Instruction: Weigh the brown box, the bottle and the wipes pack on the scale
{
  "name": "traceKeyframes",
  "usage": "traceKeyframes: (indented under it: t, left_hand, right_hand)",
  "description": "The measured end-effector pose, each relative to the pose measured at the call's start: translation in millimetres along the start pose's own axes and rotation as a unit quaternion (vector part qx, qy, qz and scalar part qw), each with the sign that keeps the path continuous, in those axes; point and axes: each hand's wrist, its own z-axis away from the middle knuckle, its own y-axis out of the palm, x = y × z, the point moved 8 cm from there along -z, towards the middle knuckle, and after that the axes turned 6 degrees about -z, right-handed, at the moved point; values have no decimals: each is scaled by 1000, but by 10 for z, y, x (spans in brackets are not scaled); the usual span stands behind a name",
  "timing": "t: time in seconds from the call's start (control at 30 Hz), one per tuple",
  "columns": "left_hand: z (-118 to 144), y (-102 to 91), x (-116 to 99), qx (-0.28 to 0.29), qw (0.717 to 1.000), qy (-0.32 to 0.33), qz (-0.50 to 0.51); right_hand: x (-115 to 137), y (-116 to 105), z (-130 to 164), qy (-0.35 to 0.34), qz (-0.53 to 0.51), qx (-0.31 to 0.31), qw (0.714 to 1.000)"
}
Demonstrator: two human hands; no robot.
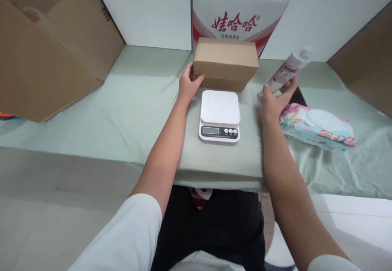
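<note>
My left hand (189, 84) curls round the left edge of a small brown cardboard box (226, 65), thumb against its front and fingers on its side. In my right hand (277, 99) is a white cylindrical tube (286, 72) with a printed label and a narrower white cap. It leans up to the right, its lower end close to the table. Between my forearms lies a white digital kitchen scale (220, 116), with a bare plate and a blank-looking display. A pack of wipes (318, 126) in pink and turquoise wrapping lies beside my right wrist.
Behind the small box stands a white and red carton (235, 16). Large cardboard pieces rise at the left (52, 54) and right (367, 58). A pale green cloth (147, 91) covers the table. A dark flat thing (297, 97) is partly hidden behind my right hand.
</note>
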Motion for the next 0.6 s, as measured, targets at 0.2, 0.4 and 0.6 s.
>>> traceKeyframes:
  t: [0.2,0.4,0.6]
  left_hand:
    - [-14,1,42,0,1000,-1,9]
    - [35,11,-97,10,1000,19,8]
    - [132,13,-286,21,1000,-4,-4]
  right_hand:
    - [803,12,253,-160,78,-22,984]
    - [877,446,427,-120,-26,133,983]
    - [335,891,349,62,-144,235,959]
